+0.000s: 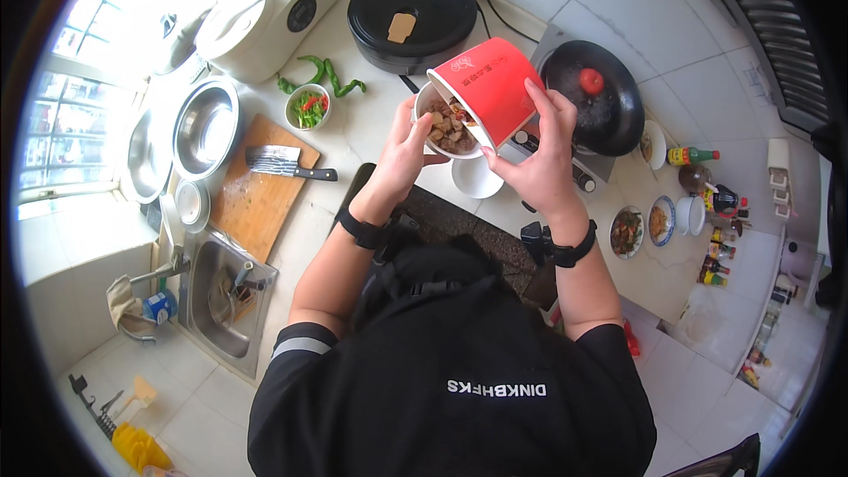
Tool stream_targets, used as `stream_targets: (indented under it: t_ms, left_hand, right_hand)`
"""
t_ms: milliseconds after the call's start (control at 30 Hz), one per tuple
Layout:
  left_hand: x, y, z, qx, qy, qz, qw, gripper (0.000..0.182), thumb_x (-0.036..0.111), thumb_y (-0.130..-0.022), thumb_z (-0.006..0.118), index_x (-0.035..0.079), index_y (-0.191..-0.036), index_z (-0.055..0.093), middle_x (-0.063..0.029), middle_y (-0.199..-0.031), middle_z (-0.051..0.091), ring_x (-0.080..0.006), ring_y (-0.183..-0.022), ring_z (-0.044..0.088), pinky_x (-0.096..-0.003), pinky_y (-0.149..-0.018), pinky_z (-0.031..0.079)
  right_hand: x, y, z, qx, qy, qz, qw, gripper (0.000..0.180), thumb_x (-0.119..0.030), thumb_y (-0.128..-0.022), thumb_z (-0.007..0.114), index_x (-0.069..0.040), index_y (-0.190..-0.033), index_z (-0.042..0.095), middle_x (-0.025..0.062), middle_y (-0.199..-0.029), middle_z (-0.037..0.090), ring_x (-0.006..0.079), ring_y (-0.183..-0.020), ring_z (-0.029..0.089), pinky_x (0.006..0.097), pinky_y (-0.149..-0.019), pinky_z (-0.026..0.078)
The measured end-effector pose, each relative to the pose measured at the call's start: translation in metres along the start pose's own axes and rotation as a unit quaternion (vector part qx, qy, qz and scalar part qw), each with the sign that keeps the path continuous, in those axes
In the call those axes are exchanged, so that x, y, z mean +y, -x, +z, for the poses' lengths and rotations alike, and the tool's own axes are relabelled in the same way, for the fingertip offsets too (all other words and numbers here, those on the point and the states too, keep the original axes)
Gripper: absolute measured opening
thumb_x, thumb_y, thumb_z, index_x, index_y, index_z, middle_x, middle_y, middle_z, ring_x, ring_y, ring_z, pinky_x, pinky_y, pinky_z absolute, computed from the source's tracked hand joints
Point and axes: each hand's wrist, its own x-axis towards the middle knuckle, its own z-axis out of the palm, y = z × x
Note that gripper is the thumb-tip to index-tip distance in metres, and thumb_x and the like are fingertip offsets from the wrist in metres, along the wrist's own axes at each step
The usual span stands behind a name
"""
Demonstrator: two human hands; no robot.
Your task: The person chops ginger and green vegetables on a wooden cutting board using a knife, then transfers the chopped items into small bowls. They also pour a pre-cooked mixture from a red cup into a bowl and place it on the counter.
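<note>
My left hand [401, 152] grips a white bowl [457, 155] by its side. Brown chunks of what looks like cooked meat [447, 129] lie in it. With my right hand [546, 152] I hold a red paper bucket [497, 93] that bears writing. The bucket is tilted, its mouth facing the bowl and partly covering it. Some food shows at the bucket's lower lip; most of its inside is hidden. Just below the held bowl, a second white bowl [477, 179] stands on the counter.
On the right, a black wok [626, 119] holds a red tomato [591, 81]. A black electric pan [371, 13] stands behind. Left are a cleaver [273, 160] on a wooden cutting board [255, 212], a bowl of cut peppers [308, 108] and a steel sink [199, 305]. Plated food [627, 232] sits right.
</note>
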Motion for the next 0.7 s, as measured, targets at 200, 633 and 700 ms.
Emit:
stream_targets:
  t_ms: [200, 633, 700]
  left_hand:
    - [0.008, -0.001, 0.008, 0.000, -0.011, 0.001, 1.000, 0.046, 0.038, -0.109, 0.039, 0.013, -0.147, 0.036, -0.0151, -0.141, 0.051, -0.0272, -0.125, 0.059, -0.0435, -0.086, 0.061]
    - [0.013, -0.010, 0.018, -0.017, 0.015, 0.008, 1.000, 0.049, 0.042, -0.111, 0.032, 0.014, -0.151, 0.034, -0.0153, -0.145, 0.049, -0.0295, -0.127, 0.060, -0.0449, -0.089, 0.061]
    - [0.016, -0.011, 0.020, -0.019, 0.021, 0.017, 0.999, 0.049, 0.044, -0.110, 0.031, 0.015, -0.151, 0.034, -0.0150, -0.145, 0.049, -0.0297, -0.127, 0.060, -0.0451, -0.089, 0.061]
  right_hand:
    - [0.002, 0.000, -0.008, 0.018, 0.026, -0.037, 0.999, 0.104, -0.007, -0.064, 0.093, -0.013, -0.153, 0.040, 0.0147, -0.139, 0.036, 0.0264, -0.123, 0.049, 0.0370, -0.096, 0.053]
    - [0.000, -0.009, -0.020, 0.030, 0.016, -0.076, 0.997, 0.102, -0.003, -0.061, 0.089, -0.015, -0.151, 0.044, 0.0171, -0.135, 0.037, 0.0335, -0.123, 0.047, 0.0413, -0.099, 0.050]
    - [-0.003, -0.014, -0.025, 0.027, 0.029, -0.085, 0.996, 0.103, -0.003, -0.060, 0.090, -0.016, -0.151, 0.044, 0.0171, -0.135, 0.037, 0.0333, -0.123, 0.047, 0.0412, -0.100, 0.050]
